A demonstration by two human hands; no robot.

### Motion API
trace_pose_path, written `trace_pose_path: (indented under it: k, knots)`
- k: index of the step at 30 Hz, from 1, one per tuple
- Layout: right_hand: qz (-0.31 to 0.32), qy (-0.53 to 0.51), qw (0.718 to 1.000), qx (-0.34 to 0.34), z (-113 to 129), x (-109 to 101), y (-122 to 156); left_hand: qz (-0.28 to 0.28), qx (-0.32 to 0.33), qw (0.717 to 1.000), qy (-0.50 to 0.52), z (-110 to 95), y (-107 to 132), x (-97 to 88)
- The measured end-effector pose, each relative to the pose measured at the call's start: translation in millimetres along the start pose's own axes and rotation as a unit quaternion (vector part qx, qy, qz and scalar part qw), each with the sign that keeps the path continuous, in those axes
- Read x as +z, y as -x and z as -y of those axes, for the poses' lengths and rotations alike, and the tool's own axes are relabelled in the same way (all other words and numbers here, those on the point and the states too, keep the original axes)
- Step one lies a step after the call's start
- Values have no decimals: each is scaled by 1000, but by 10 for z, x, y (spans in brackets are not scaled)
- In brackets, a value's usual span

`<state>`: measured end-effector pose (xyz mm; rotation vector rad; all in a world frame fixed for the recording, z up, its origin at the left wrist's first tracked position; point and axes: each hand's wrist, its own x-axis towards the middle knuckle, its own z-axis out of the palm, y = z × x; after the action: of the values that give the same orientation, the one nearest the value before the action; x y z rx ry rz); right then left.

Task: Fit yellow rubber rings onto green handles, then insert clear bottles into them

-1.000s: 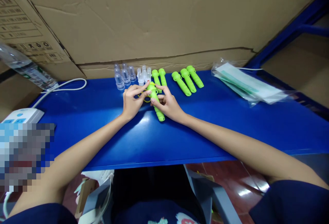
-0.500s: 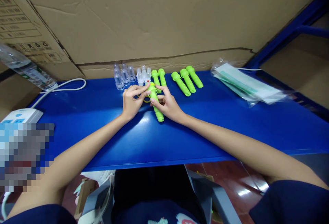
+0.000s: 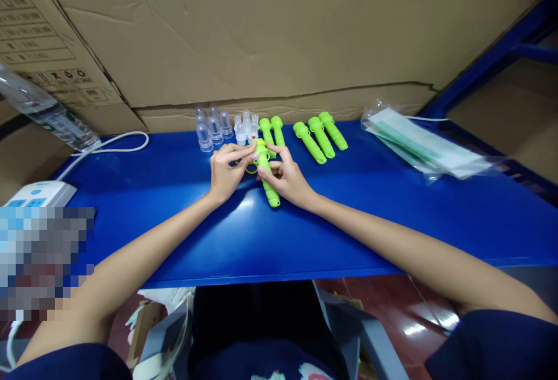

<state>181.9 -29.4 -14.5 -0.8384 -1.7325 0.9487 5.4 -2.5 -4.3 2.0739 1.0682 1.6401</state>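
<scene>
My left hand [image 3: 225, 169] and my right hand [image 3: 288, 178] meet on a green plastic torch-shaped piece [image 3: 267, 178] lying on the blue table [image 3: 174, 217]. The right hand's fingers wrap its body. My left fingers pinch a yellow ring [image 3: 250, 168] at its wide end. Just behind lie two more green pieces [image 3: 273, 129], then a row of three green pieces [image 3: 320, 135] to the right. Several clear plastic caps [image 3: 213, 127] and small clear parts [image 3: 246, 127] stand behind my left hand.
Cardboard sheets [image 3: 261, 37] wall off the back of the table. A plastic-wrapped flat packet [image 3: 425, 146] lies at the right. A white power strip [image 3: 37, 193] with its cable and a plastic bottle [image 3: 46, 117] sit at the left. A blurred patch covers the lower left.
Both hands stay on the same green piece with only slight finger shifts. The view has nudged a little; nothing on the table has moved.
</scene>
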Motion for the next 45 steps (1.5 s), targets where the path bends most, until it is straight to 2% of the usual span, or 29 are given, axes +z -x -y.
trace_pose_path:
  k: [15, 19, 25, 30, 37, 45]
  knots:
    - [15, 24, 1000, -13, -42, -10, -4, -12, 3, 999, 40, 13, -5, 5]
    - [21, 42, 999, -13, -44, -18, -4, -7, -7, 1000, 16, -28, -4, -9]
    - [17, -27, 999, 7, -34, -15, -18, -19, -53, 998, 34, -85, 9, 9]
    - [16, -37, 999, 17, -63, -26, -36, 8, -59, 996, 62, -65, 11, 26]
    - [-8, -45, 998, 34, -79, -11, -47, 45, -9, 998, 35, -34, 0, 17]
    - [-26, -57, 996, 56, -32, -11, -45, 54, -15, 998, -9, -28, 0, 15]
